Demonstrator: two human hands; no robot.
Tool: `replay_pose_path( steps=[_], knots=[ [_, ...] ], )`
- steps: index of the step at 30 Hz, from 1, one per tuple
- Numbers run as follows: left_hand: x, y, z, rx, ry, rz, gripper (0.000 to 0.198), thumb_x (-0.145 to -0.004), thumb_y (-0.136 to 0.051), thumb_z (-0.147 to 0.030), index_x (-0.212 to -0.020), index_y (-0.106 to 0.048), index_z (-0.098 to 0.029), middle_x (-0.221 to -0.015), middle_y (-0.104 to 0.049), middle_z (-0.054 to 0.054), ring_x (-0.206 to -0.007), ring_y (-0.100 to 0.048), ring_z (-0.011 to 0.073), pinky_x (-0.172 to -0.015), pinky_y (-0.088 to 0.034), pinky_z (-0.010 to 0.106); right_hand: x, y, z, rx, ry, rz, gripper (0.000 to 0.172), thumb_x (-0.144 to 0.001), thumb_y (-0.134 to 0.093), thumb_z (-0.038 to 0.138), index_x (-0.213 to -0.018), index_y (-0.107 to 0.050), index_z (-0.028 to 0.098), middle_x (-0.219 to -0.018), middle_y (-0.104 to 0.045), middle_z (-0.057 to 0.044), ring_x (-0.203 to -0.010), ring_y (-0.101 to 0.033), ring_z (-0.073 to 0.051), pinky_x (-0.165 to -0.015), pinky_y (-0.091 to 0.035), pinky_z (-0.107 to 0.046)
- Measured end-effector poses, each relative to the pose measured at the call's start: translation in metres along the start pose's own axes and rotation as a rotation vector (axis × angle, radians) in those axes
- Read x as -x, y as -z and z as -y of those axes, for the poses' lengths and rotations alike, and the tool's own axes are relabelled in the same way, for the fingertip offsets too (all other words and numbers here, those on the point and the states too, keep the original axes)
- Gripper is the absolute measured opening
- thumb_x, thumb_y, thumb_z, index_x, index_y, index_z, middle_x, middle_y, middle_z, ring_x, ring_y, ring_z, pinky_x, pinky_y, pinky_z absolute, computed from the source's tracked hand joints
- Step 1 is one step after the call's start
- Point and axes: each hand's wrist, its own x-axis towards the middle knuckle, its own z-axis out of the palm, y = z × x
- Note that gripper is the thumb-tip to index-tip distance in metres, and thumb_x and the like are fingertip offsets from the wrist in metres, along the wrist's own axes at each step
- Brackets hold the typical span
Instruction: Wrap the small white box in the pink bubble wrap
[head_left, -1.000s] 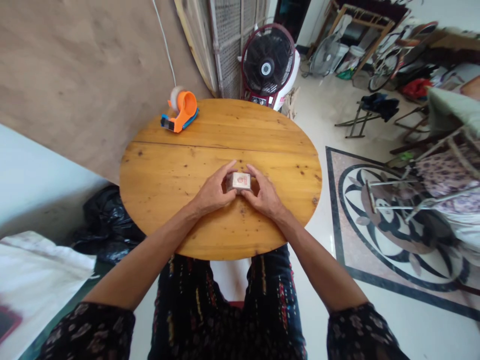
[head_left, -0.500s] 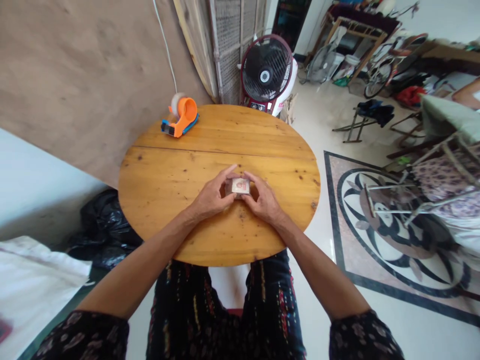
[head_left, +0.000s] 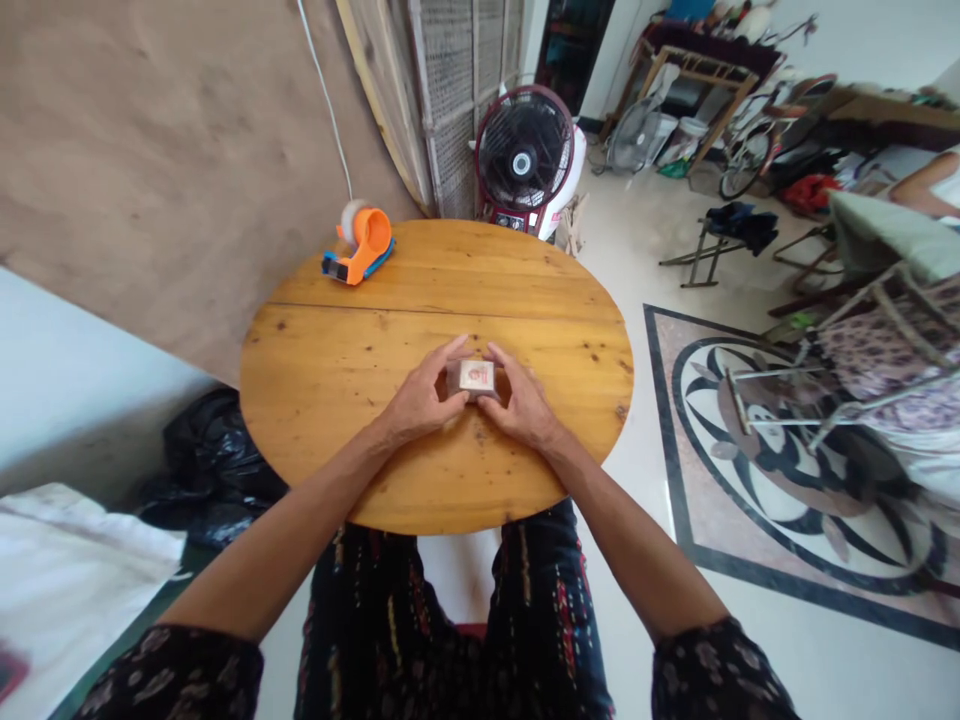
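A small box [head_left: 477,376] with a pale top and a red printed figure lies near the middle of the round wooden table [head_left: 322,370]. Something clear or brownish, perhaps plastic film, shows around its sides, but I cannot make it out well. My left hand [head_left: 426,395] curves around the box's left side, thumb at the near edge and fingers at the far edge. From the right, my right hand [head_left: 521,400] holds it the same way, its thumb tip at the near right corner. The fingertips partly hide the box's edges.
An orange and blue tape dispenser [head_left: 364,246] with a roll of tape stands at the table's far left. Behind the table is a fan [head_left: 525,150]. Black plastic bags [head_left: 214,450] lie on the left, and a folding stool [head_left: 712,245] stands to the right.
The view has shifted slightly. Both hands stay around the box with nearly the same grip; its near side shows a little more now.
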Motion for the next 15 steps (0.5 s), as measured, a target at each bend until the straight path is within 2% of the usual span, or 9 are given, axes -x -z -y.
replay_pose_path(
  steps=[4, 8, 15],
  knots=[
    [0.0002, 0.0008, -0.0039, 0.063, 0.031, 0.020, 0.076, -0.075, -0.063, -0.020, -0.145, -0.035, -0.019, -0.126, -0.060, 0.013, -0.108, -0.063, 0.0253, -0.094, -0.052, 0.040, 0.0006, 0.0003, -0.0007, -0.041, -0.008, 0.014, 0.067, -0.081, -0.063, 0.032, -0.142, -0.039, 0.020, -0.133, -0.058, -0.014, -0.121, -0.055, -0.029, -0.104, -0.041, -0.049],
    [0.0032, 0.0020, -0.0048, 0.052, 0.041, 0.028, 0.075, -0.070, -0.065, -0.016, -0.141, -0.041, -0.022, -0.120, -0.062, 0.011, -0.101, -0.065, 0.0240, -0.089, -0.054, 0.038, 0.0013, 0.0010, -0.0013, -0.060, 0.033, 0.053, 0.070, -0.080, -0.066, 0.037, -0.142, -0.039, 0.022, -0.129, -0.060, -0.012, -0.117, -0.057, -0.029, -0.102, -0.042, -0.049],
    [0.0022, 0.0027, -0.0099, -0.026, 0.000, 0.034, 0.079, -0.069, -0.063, -0.016, -0.144, -0.038, -0.022, -0.136, -0.053, 0.013, -0.122, -0.054, 0.0295, -0.103, -0.045, 0.044, 0.0016, 0.0002, -0.0007, -0.003, 0.110, 0.061, 0.076, -0.078, -0.065, 0.030, -0.146, -0.032, 0.025, -0.144, -0.048, -0.011, -0.127, -0.050, -0.030, -0.105, -0.039, -0.051]
  ],
)
